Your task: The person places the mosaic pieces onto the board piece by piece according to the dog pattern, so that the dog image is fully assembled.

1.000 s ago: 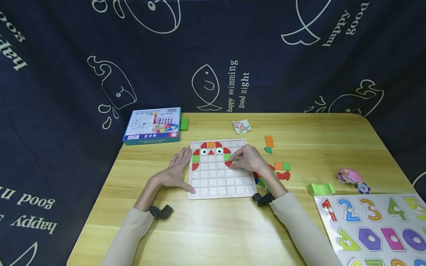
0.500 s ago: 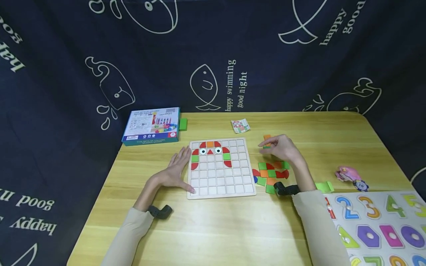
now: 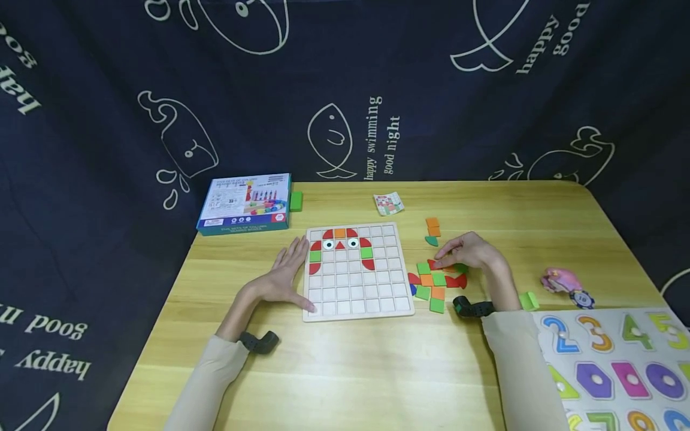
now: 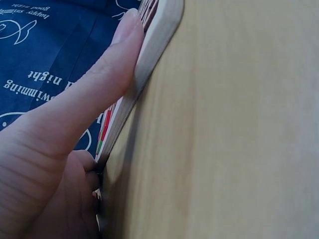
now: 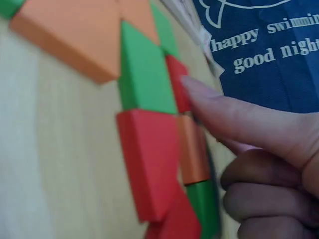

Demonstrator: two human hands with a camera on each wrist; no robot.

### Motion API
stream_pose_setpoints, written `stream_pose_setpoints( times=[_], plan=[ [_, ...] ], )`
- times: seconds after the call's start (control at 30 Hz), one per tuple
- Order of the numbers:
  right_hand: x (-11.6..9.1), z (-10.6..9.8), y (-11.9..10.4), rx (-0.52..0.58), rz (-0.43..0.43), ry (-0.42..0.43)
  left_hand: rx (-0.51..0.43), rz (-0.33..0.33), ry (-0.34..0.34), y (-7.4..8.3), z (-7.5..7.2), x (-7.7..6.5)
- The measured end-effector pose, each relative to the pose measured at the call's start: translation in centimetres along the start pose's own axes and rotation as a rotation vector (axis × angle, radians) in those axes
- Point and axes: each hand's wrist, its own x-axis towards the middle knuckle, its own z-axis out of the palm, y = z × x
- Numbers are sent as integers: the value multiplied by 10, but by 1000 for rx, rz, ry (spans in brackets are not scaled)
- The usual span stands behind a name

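Note:
My left hand rests at the left side of a wooden grid board, fingers spread and thumb on its lower left corner. Red, green and orange pieces with two eye tiles form a face-like shape in its upper left. My right hand is over the loose blocks right of the board. Its thumb and forefinger are at a red block with a curved side, pinching it among its neighbours; the forefinger's contact is partly hidden. Green, orange and red blocks lie around it.
Two orange blocks and a green piece lie farther back. A pattern card lies behind the board. A game box stands at the back left. A number-and-shape puzzle and a pink toy lie at right.
My right hand has left the red piece on the board, swung right past the orange blocks, then come down to the loose pile. My left hand has stayed at the board.

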Motion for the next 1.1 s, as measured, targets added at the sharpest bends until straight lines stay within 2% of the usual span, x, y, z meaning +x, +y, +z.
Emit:
stream_pose_setpoints(
  times=[0.17,0.3,0.53,0.77,0.93,1.1],
  plan=[
    [5,5,-2,27,20,98,2,1,4,0,-1,1],
    [8,10,-5,45,18,82,3,-4,2,0,0,1],
    [12,16,-9,22,-77,96,5,-7,-5,0,-1,0],
    [15,21,-20,-152,-135,164,-3,-10,-6,1,-2,0],
    [16,25,-24,-162,-159,145,0,-9,-7,1,-2,1],
    [13,21,-16,-88,-148,68,0,-11,-4,1,-1,1]
  ],
)
